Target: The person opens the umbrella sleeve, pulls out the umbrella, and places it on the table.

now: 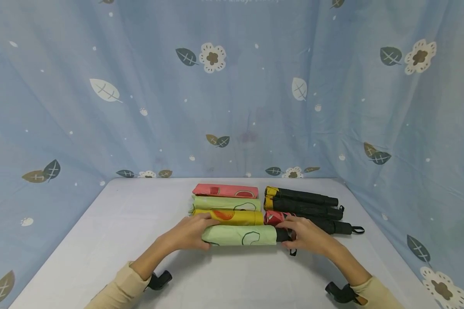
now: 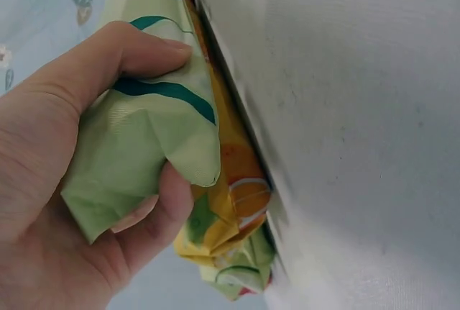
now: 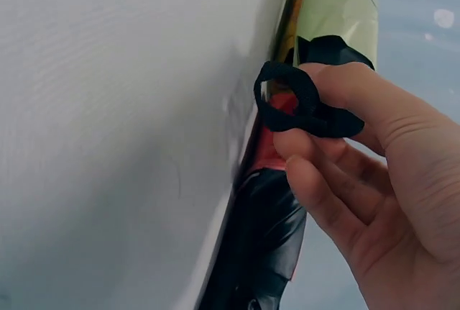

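A folded light green umbrella with dark green outlines lies crosswise between both hands at the front of the group. My left hand grips its left end; in the left wrist view the thumb bends over the green fabric, fingers beneath. At the other end, my right hand pinches the black handle, partly hidden by the fingers. A black wrist strap loops out beside those fingertips. Just behind the held umbrella lies a yellow umbrella with orange fruit prints.
Behind the yellow umbrella lie another light green umbrella and a pink-red one. To their right, two black umbrellas with yellow ends and a black one with a red end lie on the white table. A blue patterned curtain surrounds it.
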A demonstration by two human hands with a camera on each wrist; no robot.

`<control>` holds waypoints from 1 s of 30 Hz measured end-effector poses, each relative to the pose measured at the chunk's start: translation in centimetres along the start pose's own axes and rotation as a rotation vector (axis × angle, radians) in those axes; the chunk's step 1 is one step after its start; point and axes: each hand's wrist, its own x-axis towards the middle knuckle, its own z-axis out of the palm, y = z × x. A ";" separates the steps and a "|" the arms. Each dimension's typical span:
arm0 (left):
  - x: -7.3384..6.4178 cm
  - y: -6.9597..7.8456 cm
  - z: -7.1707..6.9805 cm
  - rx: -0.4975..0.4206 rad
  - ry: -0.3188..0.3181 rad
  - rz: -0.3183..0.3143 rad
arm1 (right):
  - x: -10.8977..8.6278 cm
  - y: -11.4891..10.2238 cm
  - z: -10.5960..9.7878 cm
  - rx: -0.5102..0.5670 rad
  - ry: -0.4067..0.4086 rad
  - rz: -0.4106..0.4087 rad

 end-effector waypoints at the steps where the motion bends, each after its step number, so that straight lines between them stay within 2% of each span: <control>1: 0.0 -0.1 0.1 -0.001 0.008 0.001 | 0.1 0.0 0.0 0.006 0.001 0.002; 8: 0.1 -0.7 0.0 -0.018 0.066 0.000 | 0.6 -0.4 -0.2 0.044 0.048 -0.020; 12: 0.3 -0.9 -0.3 -0.040 0.081 0.002 | 0.7 -0.5 -0.3 0.092 0.042 -0.013; 19: 0.4 -0.9 -0.3 -0.060 0.064 0.006 | 0.9 -0.7 -0.3 0.144 0.025 0.016; 30: 0.2 -0.9 -0.3 -0.106 0.067 -0.039 | 1.2 -1.1 -0.1 0.176 0.080 -0.031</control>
